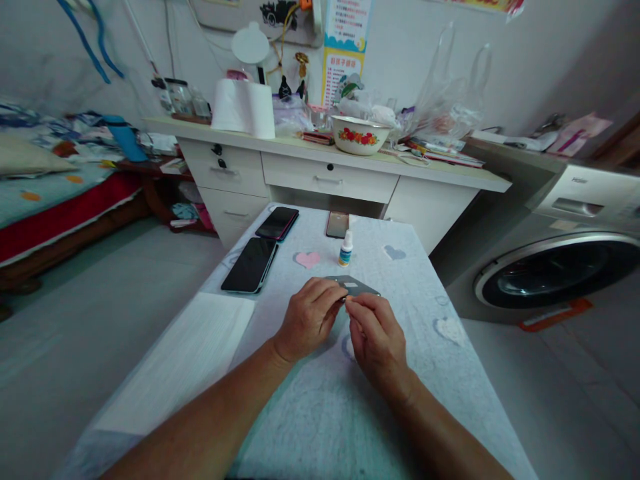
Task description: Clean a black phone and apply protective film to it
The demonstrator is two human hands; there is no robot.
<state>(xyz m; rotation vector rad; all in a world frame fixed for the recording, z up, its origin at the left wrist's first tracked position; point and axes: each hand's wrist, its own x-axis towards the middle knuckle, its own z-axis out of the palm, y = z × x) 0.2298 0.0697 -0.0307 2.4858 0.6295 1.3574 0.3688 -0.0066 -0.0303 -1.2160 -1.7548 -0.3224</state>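
Observation:
Both hands meet over the middle of a table covered with a pale cloth [320, 413]. My left hand [309, 319] and my right hand [376, 339] are closed in pinches on the near edge of a thin grey flat piece [356, 287], which looks like a screen protector or small packet. A small white bottle with a blue label [345, 251] stands upright just beyond it. Three phones lie further off: a large dark one [251, 265] at the left, a reddish-edged one [278, 223] behind it, and a smaller one [337, 224] at the far edge.
A white cloth or paper sheet [190, 360] lies at the table's left front. Beyond stands a white desk [325, 175] with a flowered bowl [361, 134], a paper roll [243, 108] and bags. A washing machine [555, 267] is at the right, a bed [55, 193] at the left.

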